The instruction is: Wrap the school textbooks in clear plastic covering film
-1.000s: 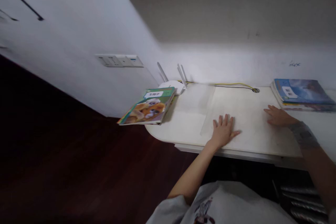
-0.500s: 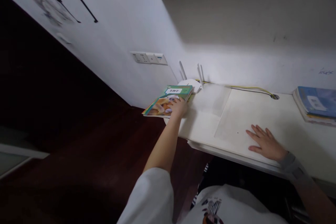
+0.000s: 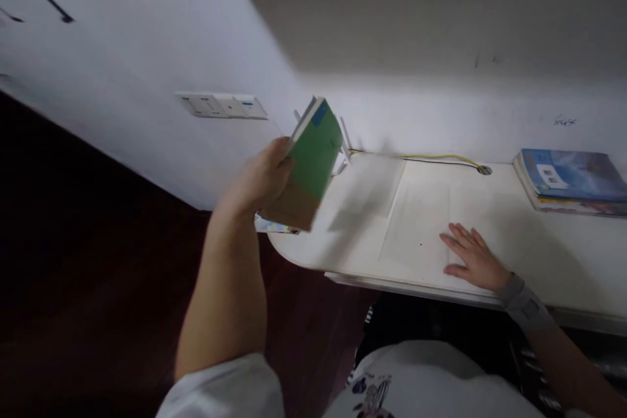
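My left hand grips a green book by its left side and holds it tilted up above the left end of the white desk. The book's lower part looks brownish. Beneath it, a colourful printed item shows at the desk's rounded corner, mostly hidden. Flat on the desk, with fingers spread, rests my right hand, holding nothing; a grey band is round its wrist.
Behind the book stands a white router, partly hidden. A yellow cable runs along the wall to a round desk hole. Stacked books lie at the right. Wall sockets are at the left.
My left hand has gone from lying on the book with the animal cover to holding a green book raised and tilted. The view has shifted left-to-right slightly; my right hand stays on the desk.
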Available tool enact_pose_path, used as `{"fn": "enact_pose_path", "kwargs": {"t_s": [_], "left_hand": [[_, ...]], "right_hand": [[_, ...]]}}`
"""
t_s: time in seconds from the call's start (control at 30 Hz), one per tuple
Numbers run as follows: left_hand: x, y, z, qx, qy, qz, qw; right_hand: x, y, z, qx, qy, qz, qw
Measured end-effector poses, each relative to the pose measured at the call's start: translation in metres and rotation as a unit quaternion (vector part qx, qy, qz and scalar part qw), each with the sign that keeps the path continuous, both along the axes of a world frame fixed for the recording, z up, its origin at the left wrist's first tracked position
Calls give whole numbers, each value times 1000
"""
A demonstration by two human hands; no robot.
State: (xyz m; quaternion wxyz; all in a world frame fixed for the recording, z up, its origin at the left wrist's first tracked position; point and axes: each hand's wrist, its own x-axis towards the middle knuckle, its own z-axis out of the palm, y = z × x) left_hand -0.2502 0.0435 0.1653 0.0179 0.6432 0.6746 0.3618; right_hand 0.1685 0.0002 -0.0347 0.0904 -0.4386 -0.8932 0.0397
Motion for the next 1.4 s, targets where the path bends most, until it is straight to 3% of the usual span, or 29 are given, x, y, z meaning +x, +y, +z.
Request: {"fn": "enact_pose_path", "kwargs": {"t_s": [0.07,0.17,0.33,0.4,0.47,0.53,0.63,0.77,0.9,1.03,1.2,1.4], "left_hand": [[20,-7,0,21,-145,-84,986],[64,-11,-19,-13,-371,-207,905],[136,-8,-84,-128,-558,-293,766],[151,-5,-111,-165,-593,-295,731],[156,-3,-134,-189,-605,-283,720],[155,-3,-151,-200,-594,-264,733],[146,-4,-167,-209,-523,-229,794],[133,-9,-175,-200,-341,-198,897],[129,-11,-176,-177,-173,-145,958],[129,-13,-179,-175,-34,-100,979],[134,-20,-185,-160,128,-71,976],[142,-28,-182,-173,192,-43,965]], "right_hand": [[2,-2,6,8,7,-23,1000],[10,-7,9,9,4,-75,997],[28,-16,-2,-6,-9,-112,994],[32,-19,-4,-7,-14,-105,994],[34,-22,-3,-9,-16,-102,995],[34,-23,-1,-11,-13,-102,995],[34,-24,0,-9,-8,-104,995],[35,-24,-4,-4,-4,-104,995],[35,-25,-3,-4,-3,-101,995],[35,-26,1,-7,-11,-100,995],[37,-27,-3,-1,-11,-99,995],[37,-26,-6,6,-8,-100,995]]}}
